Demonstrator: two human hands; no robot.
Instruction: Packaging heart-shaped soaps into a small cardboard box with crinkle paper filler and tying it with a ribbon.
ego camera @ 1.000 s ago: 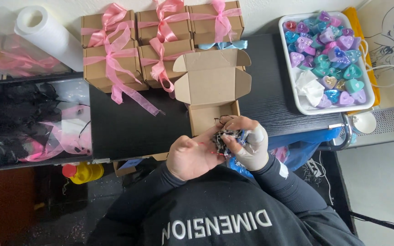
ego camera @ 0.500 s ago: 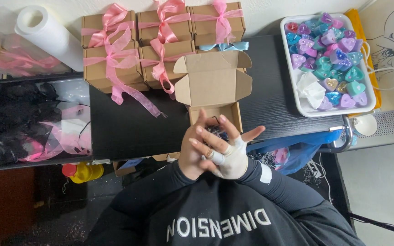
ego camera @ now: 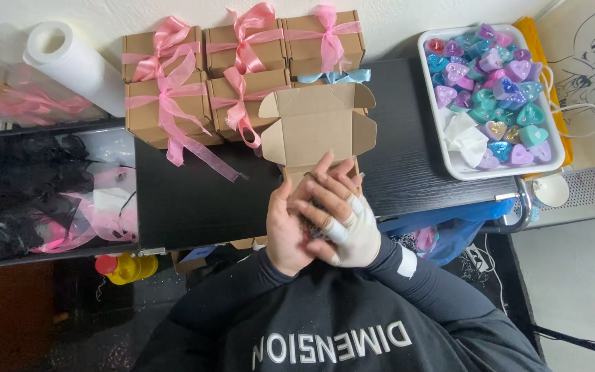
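Observation:
My left hand (ego camera: 289,231) and my right hand (ego camera: 348,222) are pressed palm to palm at the near edge of the black table (ego camera: 194,200). The right hand wears white wrapping on its fingers and palm and lies over the left. A small dark clump (ego camera: 309,225) shows between the palms, mostly hidden. My fingertips point up over an open brown cardboard box (ego camera: 318,127), whose flaps are spread; its inside is covered by my hands.
Several closed brown boxes tied with pink ribbon (ego camera: 242,65) stand at the back. A white tray of coloured heart shapes (ego camera: 457,164) sits at the right. At the left are a paper roll (ego camera: 70,62) and a black bin of dark shreds and pink ribbon (ego camera: 36,193).
A second ago my fingers worked a dark clump close to my body. Now both hands are flattened together over it and reach further up toward the open box.

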